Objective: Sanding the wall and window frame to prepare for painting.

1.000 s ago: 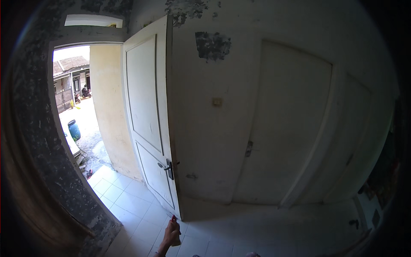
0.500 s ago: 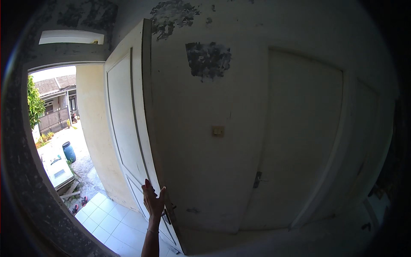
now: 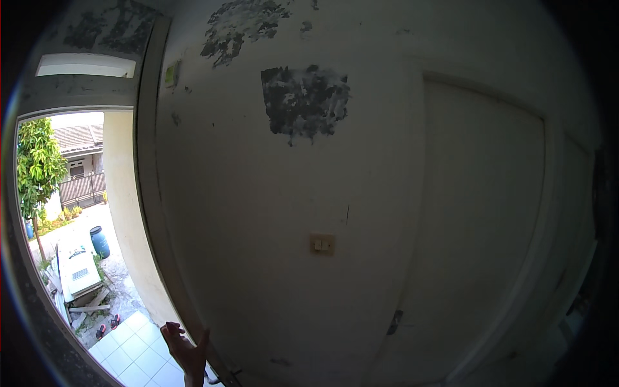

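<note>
My left hand (image 3: 186, 353) is low on the left, beside the white door (image 3: 149, 161). Its thumb stands apart from the slightly bent fingers, and nothing shows between them. Whether the palm touches the door is hard to tell. The door appears almost edge-on, a tall narrow strip. Just by my hand is a dark door handle (image 3: 211, 379), partly cut off by the lower edge. My right hand is out of view.
Left is the open doorway (image 3: 129, 348) with white tiles, a pair of sandals (image 3: 108, 326), a blue barrel (image 3: 99, 242) and a tree (image 3: 39, 161). A light switch (image 3: 322, 244) is on the patchy wall. A closed door (image 3: 483, 226) stands right.
The door has swung from a slanted view of its panel to nearly edge-on. My left hand appears lower and farther left. The view has shifted, so the switch and barrel sit lower.
</note>
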Demonstrator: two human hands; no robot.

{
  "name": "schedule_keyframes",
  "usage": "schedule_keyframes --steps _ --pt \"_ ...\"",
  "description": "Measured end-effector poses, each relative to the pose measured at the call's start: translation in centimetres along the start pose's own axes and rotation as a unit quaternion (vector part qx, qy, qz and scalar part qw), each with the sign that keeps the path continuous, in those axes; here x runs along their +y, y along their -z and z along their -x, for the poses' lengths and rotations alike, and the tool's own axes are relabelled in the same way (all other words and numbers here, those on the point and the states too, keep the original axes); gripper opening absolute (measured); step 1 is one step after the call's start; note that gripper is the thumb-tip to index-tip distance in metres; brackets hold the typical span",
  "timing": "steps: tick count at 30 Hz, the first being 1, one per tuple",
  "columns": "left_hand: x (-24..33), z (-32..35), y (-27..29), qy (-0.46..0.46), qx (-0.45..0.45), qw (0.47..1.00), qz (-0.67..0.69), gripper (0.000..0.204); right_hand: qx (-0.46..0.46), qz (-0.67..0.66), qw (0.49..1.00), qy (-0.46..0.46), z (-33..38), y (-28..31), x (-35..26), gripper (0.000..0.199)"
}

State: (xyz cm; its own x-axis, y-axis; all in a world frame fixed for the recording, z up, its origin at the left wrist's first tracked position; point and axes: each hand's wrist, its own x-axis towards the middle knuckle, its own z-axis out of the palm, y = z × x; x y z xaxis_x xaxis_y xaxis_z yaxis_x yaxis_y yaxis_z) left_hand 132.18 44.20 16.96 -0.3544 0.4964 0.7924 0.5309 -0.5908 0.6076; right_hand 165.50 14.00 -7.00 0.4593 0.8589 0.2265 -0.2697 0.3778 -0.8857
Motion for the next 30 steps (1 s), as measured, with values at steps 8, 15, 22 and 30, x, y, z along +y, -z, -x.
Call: schedule_keyframes --steps 8,15,22,30 --pt "1.6 -1.7 -2.0 -0.086 0.043 0.986 -0.138 0.060 0.146 -0.026 0.983 -0.107 -18.5 -0.6 -1.5 0.042" --pt "-4.7 0.1 -3.1 -0.058 0.028 0.994 -0.092 0.097 0.076 0.049 0.985 -0.148 -21.7 -4.0 -3.5 0.036" --pt "-1.3 -0.2 -4.0 0.062 0.030 0.988 -0.140 0.067 0.112 0.023 0.971 -0.211 -19.6 -1.7 2.3 0.035" --pt "3.3 -2.2 -4.0 -0.229 0.177 0.953 -0.090 0.028 0.234 0.025 0.947 -0.217 -20.6 0.6 5.0 0.028"
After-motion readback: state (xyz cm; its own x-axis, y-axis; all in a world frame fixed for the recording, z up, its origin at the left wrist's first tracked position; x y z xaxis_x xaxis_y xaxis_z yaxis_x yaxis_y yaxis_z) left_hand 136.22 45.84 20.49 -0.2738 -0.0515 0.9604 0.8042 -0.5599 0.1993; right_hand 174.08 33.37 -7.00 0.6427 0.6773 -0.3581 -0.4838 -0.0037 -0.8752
